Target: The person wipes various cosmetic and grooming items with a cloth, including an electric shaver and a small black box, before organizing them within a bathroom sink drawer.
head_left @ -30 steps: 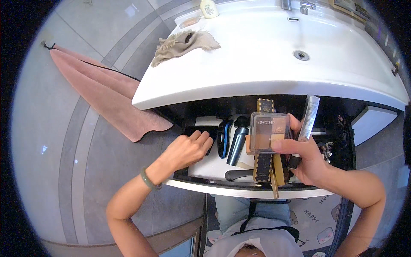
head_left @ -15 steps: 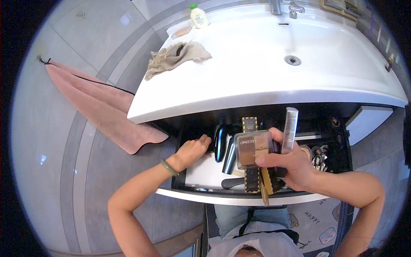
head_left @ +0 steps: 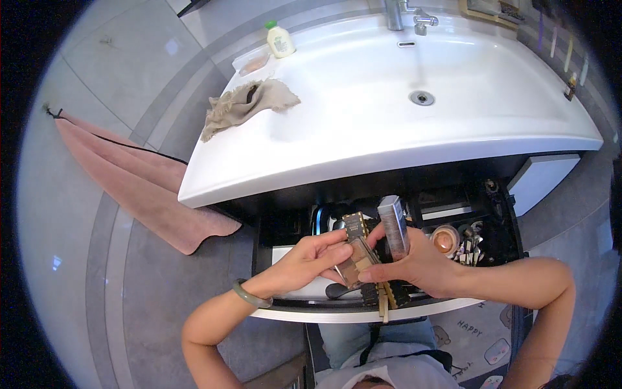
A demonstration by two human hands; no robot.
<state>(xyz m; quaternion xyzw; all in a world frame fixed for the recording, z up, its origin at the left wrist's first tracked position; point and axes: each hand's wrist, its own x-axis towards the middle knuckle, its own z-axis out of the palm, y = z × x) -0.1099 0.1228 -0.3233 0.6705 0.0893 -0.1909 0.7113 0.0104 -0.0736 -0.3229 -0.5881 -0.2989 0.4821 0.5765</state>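
Over the open drawer (head_left: 295, 314), my two hands meet at a makeup palette (head_left: 354, 260) with brown pans and a clear lid. My left hand (head_left: 308, 264) wears a green bangle and closes its fingers and thumb on the palette's left side. My right hand (head_left: 421, 264) grips a bundle: the palette, a silver-grey slim box (head_left: 393, 223) sticking up, a black box with gold dashed edges (head_left: 355, 223), and a thin gold stick (head_left: 383, 312) pointing toward me. How the bundle is stacked is partly hidden by my fingers.
Inside the drawer lie a dark handle (head_left: 337, 291), a round compact (head_left: 445, 241) and several small metallic tools (head_left: 471, 245). Above it stands the white sink (head_left: 363, 123), with a beige cloth (head_left: 259, 104) and a bottle (head_left: 280, 42). A pink towel (head_left: 129, 175) hangs left.
My left hand has left the drawer's left side and come right to grasp the palette. My right hand has moved slightly down and left with its bundle, and the palette is now tilted.
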